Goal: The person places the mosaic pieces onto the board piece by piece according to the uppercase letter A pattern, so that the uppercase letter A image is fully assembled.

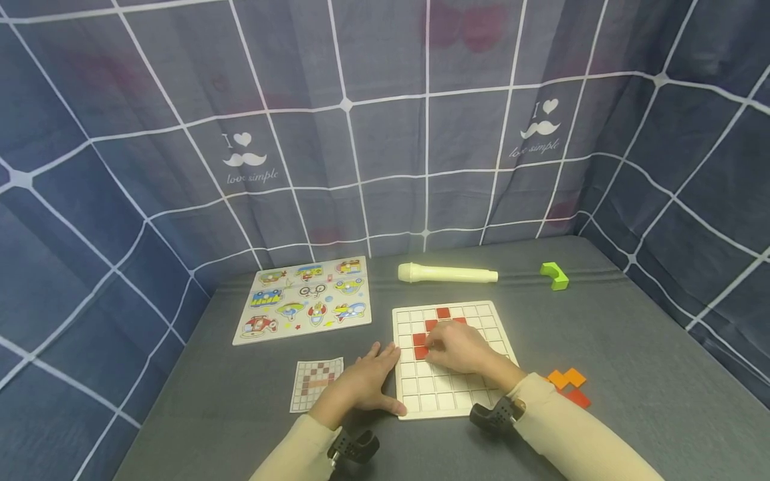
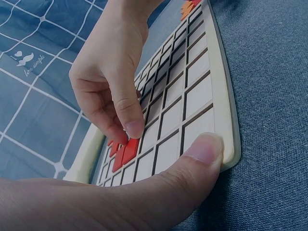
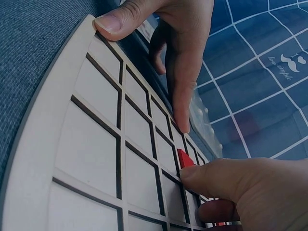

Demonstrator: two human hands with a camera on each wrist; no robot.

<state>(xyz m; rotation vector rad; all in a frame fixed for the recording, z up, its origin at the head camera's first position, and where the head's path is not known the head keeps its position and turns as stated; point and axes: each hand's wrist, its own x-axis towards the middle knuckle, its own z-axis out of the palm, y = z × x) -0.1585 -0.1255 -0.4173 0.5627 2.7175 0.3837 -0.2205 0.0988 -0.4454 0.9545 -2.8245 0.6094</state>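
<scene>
A cream grid board (image 1: 442,401) lies on the dark cloth, with several red squares (image 1: 443,312) set in its far part. Along its left edge my left hand (image 1: 368,379) rests with fingers spread, the thumb pressing the near left corner. Over the middle of the grid, my right hand (image 1: 460,347) bends its fingers. Its thumb and index finger pinch a red tile (image 2: 129,151) low against the slots; the right wrist view shows the thumb tip touching that red tile (image 3: 185,158). My right hand covers part of the red pattern in the head view.
A small pattern card (image 1: 301,394) lies left of the board. Orange (image 1: 565,379) and red (image 1: 579,399) pieces sit to the right. Behind are a picture puzzle (image 1: 303,307), a cream microphone-shaped stick (image 1: 448,273) and a green block (image 1: 555,276). Checked curtains (image 1: 385,153) enclose the table.
</scene>
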